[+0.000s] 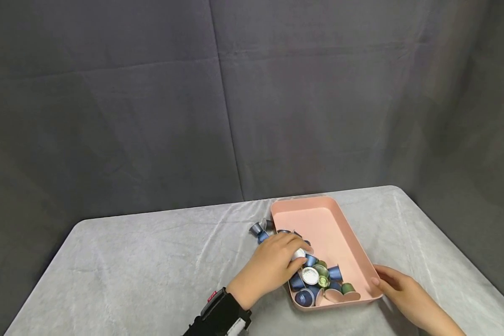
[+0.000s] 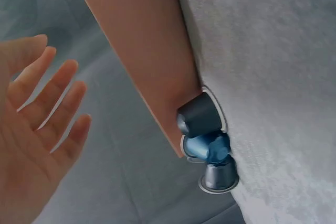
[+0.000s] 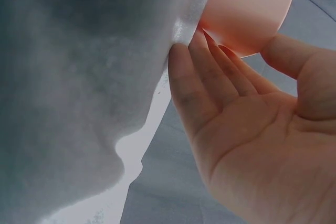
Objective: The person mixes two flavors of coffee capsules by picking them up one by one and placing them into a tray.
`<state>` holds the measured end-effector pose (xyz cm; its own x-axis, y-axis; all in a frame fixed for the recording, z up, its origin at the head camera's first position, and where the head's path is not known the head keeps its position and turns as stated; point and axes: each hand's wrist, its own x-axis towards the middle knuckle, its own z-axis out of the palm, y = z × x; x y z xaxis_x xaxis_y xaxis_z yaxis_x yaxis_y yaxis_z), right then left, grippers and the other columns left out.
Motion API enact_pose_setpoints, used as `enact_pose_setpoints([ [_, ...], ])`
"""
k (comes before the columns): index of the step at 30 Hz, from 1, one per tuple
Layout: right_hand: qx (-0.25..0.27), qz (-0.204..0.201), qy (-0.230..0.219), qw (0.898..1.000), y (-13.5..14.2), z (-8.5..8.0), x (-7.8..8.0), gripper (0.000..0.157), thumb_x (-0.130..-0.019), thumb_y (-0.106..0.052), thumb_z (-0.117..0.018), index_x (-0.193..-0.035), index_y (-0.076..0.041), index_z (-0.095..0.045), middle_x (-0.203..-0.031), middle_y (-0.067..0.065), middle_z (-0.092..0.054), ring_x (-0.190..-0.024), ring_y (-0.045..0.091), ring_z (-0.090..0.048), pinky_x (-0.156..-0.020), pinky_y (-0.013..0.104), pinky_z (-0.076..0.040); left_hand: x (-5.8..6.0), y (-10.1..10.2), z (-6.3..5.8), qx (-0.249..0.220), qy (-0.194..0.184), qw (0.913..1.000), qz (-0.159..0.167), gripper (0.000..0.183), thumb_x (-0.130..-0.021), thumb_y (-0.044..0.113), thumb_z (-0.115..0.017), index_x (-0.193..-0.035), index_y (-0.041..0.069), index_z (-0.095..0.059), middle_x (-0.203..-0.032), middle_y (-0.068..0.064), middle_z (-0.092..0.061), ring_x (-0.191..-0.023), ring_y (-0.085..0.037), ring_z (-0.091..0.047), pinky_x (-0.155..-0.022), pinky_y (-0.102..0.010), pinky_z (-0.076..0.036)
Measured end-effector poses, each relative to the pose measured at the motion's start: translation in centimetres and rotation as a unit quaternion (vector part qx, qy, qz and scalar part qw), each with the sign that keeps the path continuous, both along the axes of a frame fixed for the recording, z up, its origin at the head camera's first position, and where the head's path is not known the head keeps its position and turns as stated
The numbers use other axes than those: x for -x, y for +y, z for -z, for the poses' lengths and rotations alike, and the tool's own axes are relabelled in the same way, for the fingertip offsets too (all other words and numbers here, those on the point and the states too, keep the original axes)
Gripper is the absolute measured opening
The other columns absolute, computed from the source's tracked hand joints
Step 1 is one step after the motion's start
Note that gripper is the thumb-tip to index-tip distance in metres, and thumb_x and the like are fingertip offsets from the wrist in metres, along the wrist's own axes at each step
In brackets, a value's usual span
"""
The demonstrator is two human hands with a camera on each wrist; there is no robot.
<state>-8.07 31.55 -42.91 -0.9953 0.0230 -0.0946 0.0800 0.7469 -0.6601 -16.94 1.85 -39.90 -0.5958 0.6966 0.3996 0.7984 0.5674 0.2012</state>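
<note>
A shallow pink tray (image 1: 315, 217) lies at the right of the table, with blue and green coffee capsules (image 1: 311, 275) heaped in its near left part. My left hand (image 1: 264, 268) hovers over the tray's left side, right above the heap. In the left wrist view the left hand (image 2: 44, 124) has loosely spread fingers and nothing between them. My right hand (image 1: 407, 296) grips the tray's near right corner. The right wrist view shows the thumb of the right hand (image 3: 247, 129) at the tray's rim and the fingers low against its outside.
Several dark and blue capsules (image 1: 256, 229) lie outside the tray against its left wall, also seen as a small cluster of capsules (image 2: 202, 114) in the left wrist view. A pale grey cloth covers the table (image 1: 151, 270). Behind it hangs a dark grey curtain (image 1: 151, 140).
</note>
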Motion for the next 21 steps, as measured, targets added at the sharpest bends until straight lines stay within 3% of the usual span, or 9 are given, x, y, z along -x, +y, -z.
enact_pose_setpoints([
  [5, -0.002, -0.001, 0.002, 1.000, 0.2, 0.1, 0.0, 0.045, -0.103, -0.023, -0.056, -0.134, 0.010, -0.053, -0.127, 0.027, -0.061, -0.115, 0.036, -0.061, -0.086, 0.033, -0.052, 1.3, -0.6, 0.1, -0.035, -0.014, 0.9989, -0.026, 0.019, -0.096, 0.023, -0.067, -0.115, 0.019, -0.067, -0.115, 0.008, -0.065, -0.111, -0.011, -0.060, -0.097, -0.030, -0.047],
  [13, 0.012, 0.001, -0.015, 1.000, 0.3, 0.2, 0.2, 0.049, -0.103, -0.026, -0.054, -0.135, 0.012, -0.051, -0.130, 0.030, -0.057, -0.118, 0.042, -0.058, -0.091, 0.048, -0.051, 3.3, -1.8, 0.3, -0.048, -0.034, 0.9970, -0.051, 0.024, -0.096, 0.021, -0.067, -0.119, 0.016, -0.065, -0.120, 0.004, -0.062, -0.109, -0.016, -0.059, -0.091, -0.034, -0.049],
  [21, 0.005, -0.001, -0.011, 1.000, 0.3, 0.1, 0.1, 0.049, -0.103, -0.026, -0.054, -0.135, 0.011, -0.051, -0.130, 0.030, -0.057, -0.118, 0.041, -0.058, -0.090, 0.044, -0.051, 5.0, -2.9, 0.8, -0.036, -0.049, 0.9950, -0.080, 0.029, -0.095, 0.020, -0.069, -0.123, 0.013, -0.063, -0.120, -0.001, -0.062, -0.110, -0.020, -0.059, -0.090, -0.037, -0.050],
])
